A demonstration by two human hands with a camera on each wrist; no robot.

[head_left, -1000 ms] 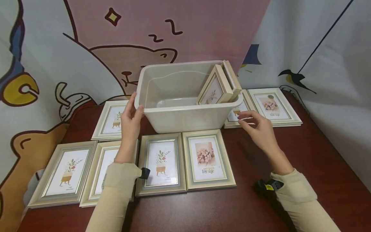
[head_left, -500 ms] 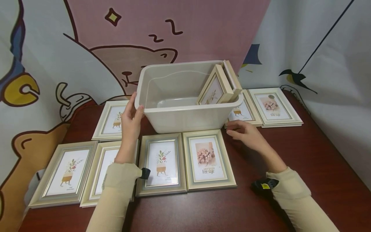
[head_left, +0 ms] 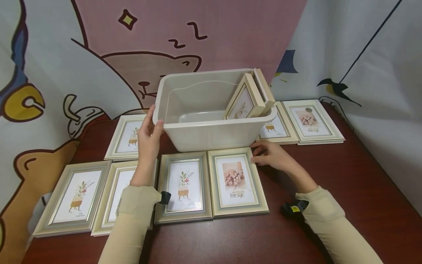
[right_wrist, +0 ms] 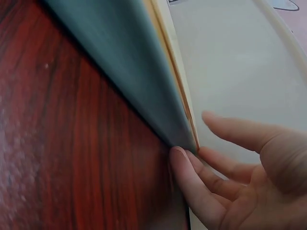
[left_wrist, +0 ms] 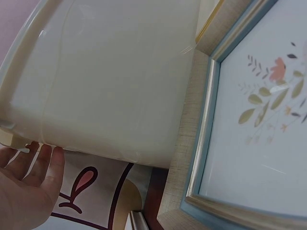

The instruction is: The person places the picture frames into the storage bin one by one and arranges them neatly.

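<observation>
At the left end of the cream plastic bin (head_left: 211, 135), my left hand (head_left: 149, 141) grips the rim's near corner, thumb in front and fingers along the side. My right hand (head_left: 271, 156) pinches the far right corner of a picture frame (head_left: 263, 200) with a pink flower print, which lies flat before the bin. In the right wrist view, the thumb (right_wrist: 182, 165) meets that frame's corner, and one finger (right_wrist: 230, 127) stretches toward the bin wall. Two pale wooden frames (head_left: 257, 106) lean upright inside the bin's right end.
Left of the flower frame lies a plant-print frame (head_left: 161, 198). More frames lie at the left, including a grey-gold one (head_left: 41, 225) and a cream one (head_left: 110, 148). Frames (head_left: 324, 137) also lie behind the right hand. A cartoon-patterned cloth (head_left: 244, 33) hangs behind the dark red table (head_left: 237, 242).
My right hand has moved left and toward me, from beside the frames at the right to the flower frame's corner. The left hand and bin have stayed put.
</observation>
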